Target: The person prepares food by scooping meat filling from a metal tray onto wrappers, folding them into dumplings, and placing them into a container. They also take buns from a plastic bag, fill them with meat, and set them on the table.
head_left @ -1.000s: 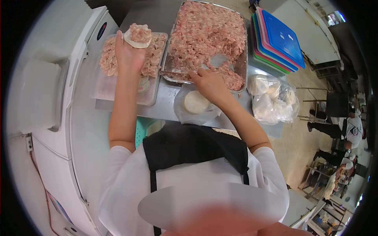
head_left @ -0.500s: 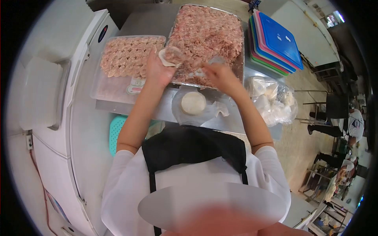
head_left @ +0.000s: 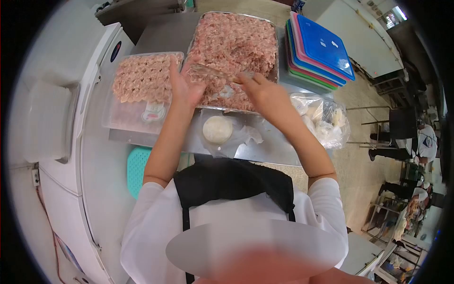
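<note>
Meat mix (head_left: 231, 35), thin tool (head_left: 215, 72), soft touch

The right hand (head_left: 267, 97) grips the tool, its far end above the left hand (head_left: 187, 87). The left hand is palm up, fingers apart; I cannot tell if it holds anything. The meat mix sits in the metal tray (head_left: 277, 54), just beyond both hands. The pale dough stack (head_left: 217, 129) lies on the table (head_left: 274, 150), nearer the body. To do this well, it seems best to keep the palm still and press lightly.
</note>
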`<move>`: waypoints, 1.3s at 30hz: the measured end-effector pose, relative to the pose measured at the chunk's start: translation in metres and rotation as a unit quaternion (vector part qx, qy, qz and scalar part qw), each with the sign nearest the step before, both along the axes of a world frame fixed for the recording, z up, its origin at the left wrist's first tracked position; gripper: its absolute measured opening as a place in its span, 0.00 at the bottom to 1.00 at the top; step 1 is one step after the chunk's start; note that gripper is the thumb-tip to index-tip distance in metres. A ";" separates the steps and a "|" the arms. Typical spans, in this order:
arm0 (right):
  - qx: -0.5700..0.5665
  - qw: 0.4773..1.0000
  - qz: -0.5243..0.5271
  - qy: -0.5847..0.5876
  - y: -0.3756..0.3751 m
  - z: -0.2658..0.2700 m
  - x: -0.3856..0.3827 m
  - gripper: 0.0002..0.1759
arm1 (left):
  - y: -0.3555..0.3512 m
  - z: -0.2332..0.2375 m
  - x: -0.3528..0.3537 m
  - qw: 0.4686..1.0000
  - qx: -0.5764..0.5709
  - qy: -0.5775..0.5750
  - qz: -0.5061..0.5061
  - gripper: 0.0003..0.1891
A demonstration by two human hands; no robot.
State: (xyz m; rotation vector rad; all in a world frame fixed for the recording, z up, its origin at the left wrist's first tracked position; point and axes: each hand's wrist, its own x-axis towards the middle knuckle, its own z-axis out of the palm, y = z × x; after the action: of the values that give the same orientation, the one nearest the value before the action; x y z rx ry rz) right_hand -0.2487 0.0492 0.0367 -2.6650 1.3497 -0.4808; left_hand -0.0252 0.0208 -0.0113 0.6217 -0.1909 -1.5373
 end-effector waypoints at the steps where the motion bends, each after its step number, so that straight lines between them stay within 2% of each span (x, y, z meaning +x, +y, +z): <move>1: 0.014 1.000 0.010 -0.009 -0.004 -0.014 0.007 0.15 | 0.003 0.007 -0.002 1.000 0.015 0.002 0.018 0.35; 3: 0.037 0.997 0.037 -0.055 -0.013 -0.021 0.010 0.16 | 0.010 0.030 -0.005 0.997 0.044 0.006 0.058 0.33; 5: 0.055 0.987 0.077 -0.128 -0.028 -0.015 0.007 0.17 | -0.001 0.013 0.028 0.989 0.040 0.075 0.124 0.29; 6: 0.077 0.985 0.064 -0.142 -0.034 -0.020 0.006 0.17 | -0.001 0.006 0.049 0.981 0.040 0.108 0.155 0.28; 8: 0.118 0.978 0.034 -0.168 -0.044 -0.037 0.006 0.17 | 0.008 0.004 0.079 0.985 -0.074 0.060 0.146 0.25; 9: 0.135 0.981 0.051 -0.133 -0.043 -0.047 0.010 0.18 | 0.013 0.002 0.087 0.981 -0.129 0.035 0.138 0.25; 11: 0.162 0.981 0.084 -0.063 -0.042 -0.059 0.025 0.19 | 0.026 0.020 0.091 0.967 -0.126 -0.135 0.174 0.26; 12: 0.169 0.979 0.089 -0.065 -0.040 -0.060 0.034 0.20 | 0.032 0.026 0.093 0.949 -0.121 -0.218 0.190 0.26; 14: 0.184 0.976 0.098 -0.069 -0.031 -0.060 0.056 0.21 | 0.038 0.024 0.101 0.919 -0.123 -0.330 0.177 0.27; 17: 0.223 0.968 0.116 -0.005 -0.020 -0.043 0.080 0.23 | 0.045 0.018 0.113 0.873 -0.101 -0.454 0.145 0.29; 20: 0.151 0.985 0.075 -0.025 -0.051 -0.118 0.082 0.22 | 0.047 0.010 0.117 0.800 -0.046 -0.579 0.151 0.31; 21: 0.158 0.983 0.056 -0.072 -0.057 -0.121 0.074 0.21 | 0.047 0.009 0.118 0.766 -0.023 -0.622 0.160 0.32; 23: 0.171 0.971 0.017 -0.166 -0.065 -0.115 0.051 0.20 | 0.044 0.010 0.120 0.700 -0.102 -0.697 0.120 0.34; 24: 0.222 0.956 -0.008 -0.190 -0.066 -0.109 0.040 0.19 | 0.043 0.010 0.118 0.663 -0.142 -0.729 0.096 0.36; 26: 0.316 0.916 -0.060 -0.237 -0.053 -0.059 0.027 0.19 | 0.041 0.010 0.100 0.712 -0.156 -0.683 0.059 0.35; 28: 0.320 0.920 -0.009 -0.226 -0.039 -0.029 0.017 0.19 | 0.036 0.013 0.083 0.735 -0.181 -0.653 -0.004 0.33; 30: 0.294 0.930 0.031 -0.219 -0.024 -0.021 0.012 0.20 | 0.028 0.021 0.069 0.732 -0.221 -0.638 -0.093 0.29; 32: 0.238 0.945 0.060 -0.216 -0.008 -0.019 0.016 0.20 | 0.010 0.011 0.064 0.769 -0.250 -0.553 -0.204 0.23; 33: 0.245 0.943 0.065 -0.216 -0.006 -0.023 0.016 0.20 | 0.004 0.007 0.062 0.780 -0.261 -0.507 -0.257 0.20; 35: 0.259 0.938 0.079 -0.218 -0.008 -0.044 0.011 0.19 | -0.002 0.012 0.055 0.711 -0.328 -0.560 -0.270 0.17; 36: 0.205 0.946 0.086 -0.237 -0.013 -0.066 0.005 0.18 | -0.004 0.013 0.052 0.674 -0.360 -0.584 -0.274 0.15; 39: 0.167 0.964 0.099 -0.181 -0.039 -0.077 -0.016 0.18 | -0.014 -0.017 0.046 0.664 -0.300 -0.639 -0.246 0.14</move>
State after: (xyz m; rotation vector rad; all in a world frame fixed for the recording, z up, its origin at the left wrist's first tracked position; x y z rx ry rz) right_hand -0.2648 0.0105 -0.0404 -2.2671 0.9518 -0.6168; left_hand 0.0204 0.0065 -0.0285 1.0501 -2.0052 -1.1031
